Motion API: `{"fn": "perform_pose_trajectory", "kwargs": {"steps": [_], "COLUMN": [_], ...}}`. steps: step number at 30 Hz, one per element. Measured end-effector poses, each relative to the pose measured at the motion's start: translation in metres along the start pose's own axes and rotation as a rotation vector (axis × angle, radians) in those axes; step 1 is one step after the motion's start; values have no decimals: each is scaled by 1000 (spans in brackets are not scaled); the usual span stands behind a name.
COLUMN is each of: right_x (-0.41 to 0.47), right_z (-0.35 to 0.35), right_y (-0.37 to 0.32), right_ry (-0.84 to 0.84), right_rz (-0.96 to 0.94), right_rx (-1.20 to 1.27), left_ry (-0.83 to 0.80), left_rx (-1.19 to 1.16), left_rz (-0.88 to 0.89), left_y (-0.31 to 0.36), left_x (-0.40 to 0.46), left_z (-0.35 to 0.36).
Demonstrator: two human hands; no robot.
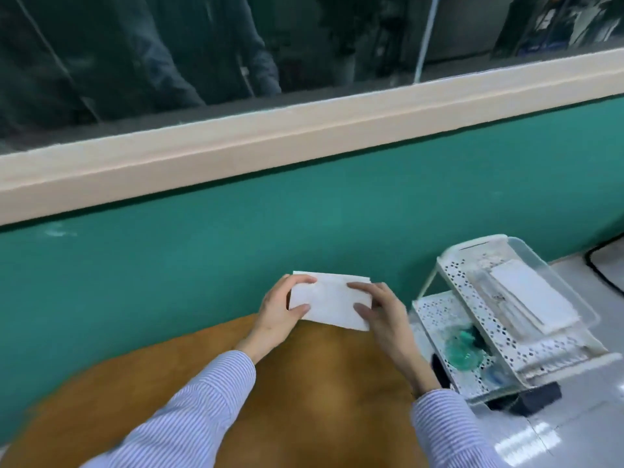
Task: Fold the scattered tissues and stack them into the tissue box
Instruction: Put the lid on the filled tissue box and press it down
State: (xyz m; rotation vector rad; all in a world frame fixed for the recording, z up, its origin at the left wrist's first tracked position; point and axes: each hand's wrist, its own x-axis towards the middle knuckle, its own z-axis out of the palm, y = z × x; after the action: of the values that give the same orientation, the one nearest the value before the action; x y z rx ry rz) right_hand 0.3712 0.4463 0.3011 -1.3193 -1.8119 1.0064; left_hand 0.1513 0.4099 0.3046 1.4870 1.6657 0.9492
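tissue (329,304) pinched at side edges by left hand (282,310), right hand (383,315); tissue box (513,319) near right.

Folded tissue (329,302) — white, a flat rectangle with layered edges showing along its far side, held up above the far edge of the table (320,383). Tissue box (526,315) — clear plastic, white dotted trim, tilted, folded white tissues stacked inside; right of the tissue.

Blue-and-white pinstriped shirt sleeves (209,400) down to both wrists.
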Motion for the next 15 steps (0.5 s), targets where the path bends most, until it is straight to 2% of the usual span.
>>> {"fn": "perform_pose_trajectory", "kwargs": {"steps": [7,15], "right_x": [-61,-131], "right_z": [172,330], "right_y": [-54,-61], "right_ry": [-263,-567], "right_rz": [-19,-5], "right_rx": [9,-116], "left_ry": [179,332], "left_rx": [-34,-85], "left_rz": [-169,-400], "left_y": [-113,-239], "left_x": [-142,-276], "left_z": [-112,-161]}}
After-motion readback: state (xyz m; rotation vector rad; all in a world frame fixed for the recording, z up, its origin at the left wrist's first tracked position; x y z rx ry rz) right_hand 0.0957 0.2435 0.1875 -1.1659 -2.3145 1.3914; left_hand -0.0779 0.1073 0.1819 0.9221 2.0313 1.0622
